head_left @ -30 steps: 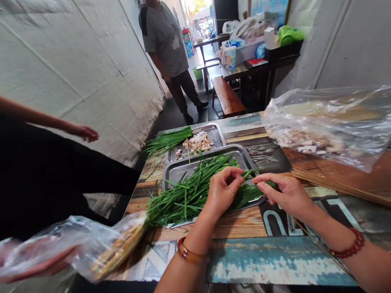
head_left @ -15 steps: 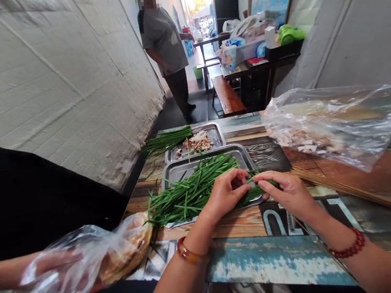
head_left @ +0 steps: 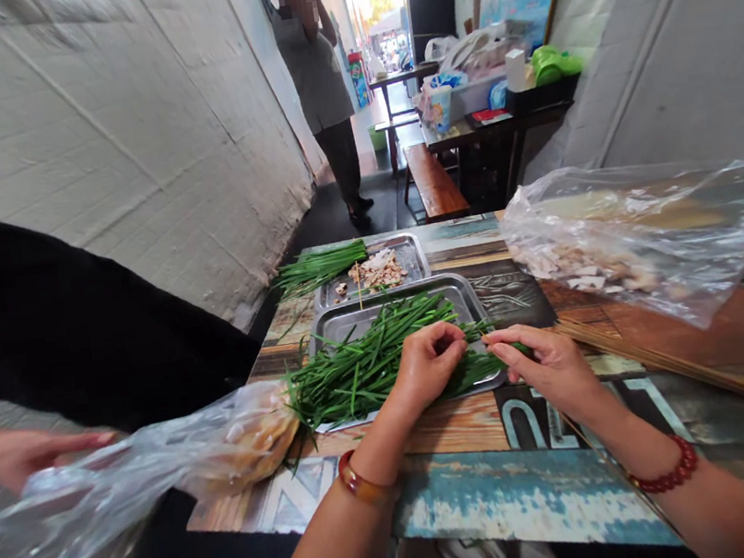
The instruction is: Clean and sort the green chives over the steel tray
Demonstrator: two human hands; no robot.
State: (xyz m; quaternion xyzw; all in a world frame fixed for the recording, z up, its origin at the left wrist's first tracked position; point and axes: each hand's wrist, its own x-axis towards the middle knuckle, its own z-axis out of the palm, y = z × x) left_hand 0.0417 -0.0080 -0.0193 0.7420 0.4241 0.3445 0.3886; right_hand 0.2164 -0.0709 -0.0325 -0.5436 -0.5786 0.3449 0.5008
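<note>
My left hand (head_left: 430, 362) is over the green chives (head_left: 363, 364), its thumb and fingers pinched together; anything between them is hidden. Just to its right, my right hand (head_left: 550, 369) pinches a thin bamboo skewer (head_left: 586, 435) whose tip shows near the fingertips and whose shaft runs down under the wrist. Some green stalks show by the right fingers. The chives lie heaped across a metal tray (head_left: 469, 297), spilling over its left side.
Behind is a second tray (head_left: 413, 249) with more chives and chopped pale pieces (head_left: 381, 270). On the right lie a clear plastic bag (head_left: 651, 228) and a skewer bundle (head_left: 693, 371). At left, another person's hand (head_left: 28, 456) is by a bag of flat tan food (head_left: 250, 451). Someone stands beyond (head_left: 318, 82).
My left hand has drawn slightly left, away from my right fingers. The co-worker's hand moved left and up, and the bagged food now rests on the table edge. The standing person raised their arms.
</note>
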